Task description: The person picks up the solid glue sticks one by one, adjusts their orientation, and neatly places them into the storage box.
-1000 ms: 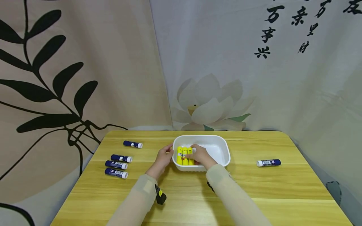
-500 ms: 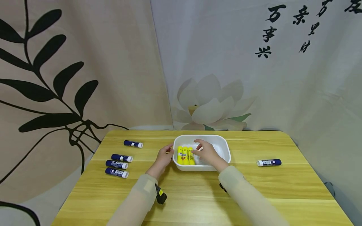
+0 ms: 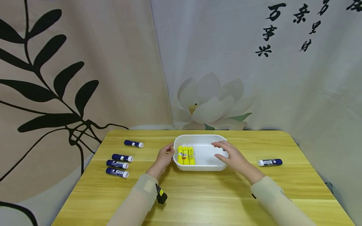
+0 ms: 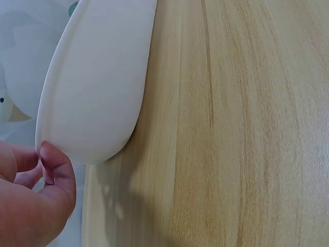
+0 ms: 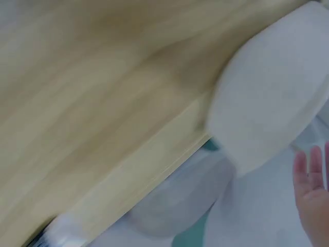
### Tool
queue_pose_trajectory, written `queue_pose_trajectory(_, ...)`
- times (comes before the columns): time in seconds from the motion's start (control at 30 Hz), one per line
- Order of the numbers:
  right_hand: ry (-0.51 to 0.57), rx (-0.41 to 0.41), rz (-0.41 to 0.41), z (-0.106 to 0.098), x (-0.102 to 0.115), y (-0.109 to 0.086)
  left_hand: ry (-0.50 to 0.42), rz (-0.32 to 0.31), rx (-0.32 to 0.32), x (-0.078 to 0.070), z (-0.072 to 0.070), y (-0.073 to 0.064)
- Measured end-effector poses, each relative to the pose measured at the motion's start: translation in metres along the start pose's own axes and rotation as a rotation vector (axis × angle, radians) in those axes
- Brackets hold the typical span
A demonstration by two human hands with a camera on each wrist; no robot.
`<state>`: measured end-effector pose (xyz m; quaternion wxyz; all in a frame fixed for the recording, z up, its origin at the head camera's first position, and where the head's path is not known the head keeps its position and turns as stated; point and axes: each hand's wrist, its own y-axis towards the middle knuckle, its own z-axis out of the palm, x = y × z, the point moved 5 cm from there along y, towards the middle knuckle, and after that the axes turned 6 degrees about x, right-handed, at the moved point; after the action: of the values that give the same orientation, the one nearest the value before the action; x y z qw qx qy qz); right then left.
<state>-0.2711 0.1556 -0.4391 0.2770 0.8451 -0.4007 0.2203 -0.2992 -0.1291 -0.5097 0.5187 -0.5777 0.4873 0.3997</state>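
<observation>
Tray [image 3: 207,154], white and oblong, is set on the wooden table [image 3: 186,196] toward the far edge, near the middle; its left end is held by the left hand [image 3: 163,159], the rim being pinched between thumb and fingers, as is also shown from the left wrist. Three yellow tubes [image 3: 185,156] are laid side by side in the left part of the tray, each pointed from near to far; they are touched by neither hand.

Right hand [image 3: 232,154] is seen over the right end of the tray with fingers extended and thumb held well apart; nothing is gripped by it; in the right wrist view, which is blurred, the fingers are shown apart from the tray's outer wall.

Four dark blue tubes [image 3: 117,164] with white ends are laid on the left side of the table; three are grouped near one another, while the fourth is placed farther back; their white ends are all turned to the right. A single blue tube [image 3: 270,162] is laid alone on the right side, its white end turned to the left, well apart from the tray.

Both forearms are covered by pale sleeves [image 3: 133,199]; a small black device [image 3: 161,195] is worn at the left wrist. Behind the table a pale cloth [image 3: 135,66] is hung; dark leaves [image 3: 48,122] are printed at the left, a large flower [image 3: 212,100] at the middle, and black writing [image 3: 268,33] at the upper right.
</observation>
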Motion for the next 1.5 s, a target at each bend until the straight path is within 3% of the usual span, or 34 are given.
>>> queue_pose_trajectory(0.13, -0.123, -0.019, 0.001, -0.019, -0.018, -0.026, 0.001, -0.007, -0.002, -0.001, 0.001, -0.001)
queue_pose_trajectory(0.33, -0.276, -0.003, 0.085, -0.045, -0.050, -0.065, 0.006, -0.012, -0.005, -0.002, 0.001, -0.001)
queue_pose_trajectory(0.53, -0.379, 0.016, 0.125, -0.066, -0.079, -0.101, 0.007, -0.024, -0.002, -0.003, 0.002, -0.003)
queue_pose_trajectory(0.7, -0.442, 0.048, 0.152, -0.077, -0.101, -0.121, 0.012, -0.034, -0.001, -0.003, 0.002, -0.003)
queue_pose_trajectory(0.87, -0.487, 0.121, 0.182, -0.081, -0.115, -0.128, 0.012, -0.030, 0.000, -0.004, 0.001, -0.003)
queue_pose_trajectory(1.1, -0.550, 0.149, 0.164, -0.082, -0.125, -0.125, 0.008, -0.032, 0.002, -0.002, 0.001, -0.002)
queue_pose_trajectory(1.5, -0.494, 0.178, 0.222, -0.082, -0.133, -0.121, 0.017, -0.029, -0.007, -0.003, 0.000, -0.003)
